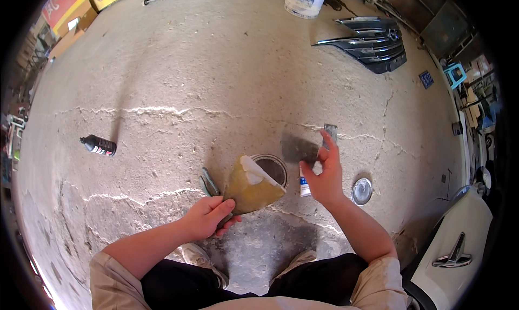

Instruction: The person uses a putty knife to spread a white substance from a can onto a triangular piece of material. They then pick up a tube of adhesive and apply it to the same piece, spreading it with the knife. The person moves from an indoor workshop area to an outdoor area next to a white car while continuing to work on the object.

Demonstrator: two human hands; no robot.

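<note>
Currently, left hand at 7 o'clock pinches yellow board at 6; can at 5, open; blurred scraper at 3, pinched by right hand, one finger raised; lid at 4, off; pale paste on board, seemingly scooped, not yet smoothed.

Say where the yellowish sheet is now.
In the head view, the yellowish sheet is in the left hand, just below centre, partly hiding the round container's left side.
</note>
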